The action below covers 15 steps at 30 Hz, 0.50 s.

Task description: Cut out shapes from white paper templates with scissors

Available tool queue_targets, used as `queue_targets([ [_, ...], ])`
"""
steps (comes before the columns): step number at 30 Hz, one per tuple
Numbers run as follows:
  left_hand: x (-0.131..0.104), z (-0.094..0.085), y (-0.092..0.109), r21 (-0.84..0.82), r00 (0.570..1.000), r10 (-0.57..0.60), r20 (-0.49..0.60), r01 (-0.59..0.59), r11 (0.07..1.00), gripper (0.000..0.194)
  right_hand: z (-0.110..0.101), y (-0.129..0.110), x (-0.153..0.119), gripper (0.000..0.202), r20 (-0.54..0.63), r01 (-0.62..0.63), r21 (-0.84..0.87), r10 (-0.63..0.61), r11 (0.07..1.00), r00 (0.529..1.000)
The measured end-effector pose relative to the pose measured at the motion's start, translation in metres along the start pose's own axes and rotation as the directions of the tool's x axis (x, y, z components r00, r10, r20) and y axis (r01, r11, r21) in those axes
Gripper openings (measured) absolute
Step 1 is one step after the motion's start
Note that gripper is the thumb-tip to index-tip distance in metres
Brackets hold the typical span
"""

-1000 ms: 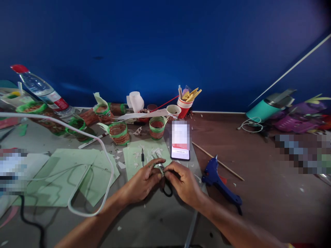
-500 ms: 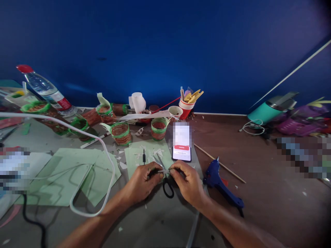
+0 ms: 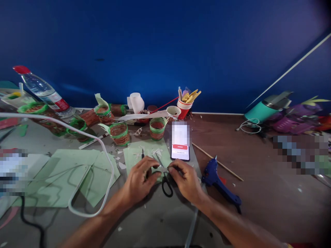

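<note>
Scissors with black handles (image 3: 167,187) lie on the grey mat, blades pointing away, between my hands. My left hand (image 3: 141,179) is beside them on the left, its thumb and fingertips apart with nothing visible between them. On the right, my right hand (image 3: 186,179) has its thumb and fingers pinched near the scissors' pivot; what it holds is too small to make out. Just beyond is a light green sheet (image 3: 131,151) with white paper scraps (image 3: 156,151) and a black-tipped pen (image 3: 142,153) partly behind my left hand.
A phone (image 3: 180,153) lies past my right hand. Right of it are a wooden stick (image 3: 219,163) and a blue glue gun (image 3: 219,182). Green-and-brown cups (image 3: 119,134), a bottle (image 3: 48,93) and a red cup of tools (image 3: 184,110) stand behind. A white cable (image 3: 110,151) loops at left.
My left thumb and fingers have spread apart and drawn slightly left, away from the small piece between the hands. My right hand stays pinched. The whole view has shifted slightly.
</note>
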<state>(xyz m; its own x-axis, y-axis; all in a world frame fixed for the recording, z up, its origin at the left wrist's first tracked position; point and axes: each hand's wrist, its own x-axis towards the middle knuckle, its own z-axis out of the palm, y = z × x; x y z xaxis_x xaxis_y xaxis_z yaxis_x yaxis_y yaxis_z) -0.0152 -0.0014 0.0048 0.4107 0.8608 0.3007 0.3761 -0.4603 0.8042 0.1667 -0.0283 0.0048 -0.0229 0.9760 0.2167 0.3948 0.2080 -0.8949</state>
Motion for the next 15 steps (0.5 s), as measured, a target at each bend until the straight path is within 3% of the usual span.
queue_targets([
  [3,-0.0044,0.0055,-0.0004,0.168,0.99,0.099,0.099,-0.115,0.979,0.022,0.0012,0.0,-0.0001,0.014,0.005,-0.005,0.019,0.005,1.0,1.0],
  [7,-0.0062,0.0076,-0.0017,0.318,0.979,0.124,0.165,-0.171,0.933,0.018,0.0013,-0.0006,-0.0006,0.014,0.035,-0.027,0.035,0.025,0.999,0.999],
  [15,-0.0051,0.0058,-0.0018,0.229,0.99,0.093,0.107,-0.116,0.966,0.019,0.0048,0.0026,-0.0026,0.01,0.096,-0.052,0.052,0.047,0.997,0.994],
])
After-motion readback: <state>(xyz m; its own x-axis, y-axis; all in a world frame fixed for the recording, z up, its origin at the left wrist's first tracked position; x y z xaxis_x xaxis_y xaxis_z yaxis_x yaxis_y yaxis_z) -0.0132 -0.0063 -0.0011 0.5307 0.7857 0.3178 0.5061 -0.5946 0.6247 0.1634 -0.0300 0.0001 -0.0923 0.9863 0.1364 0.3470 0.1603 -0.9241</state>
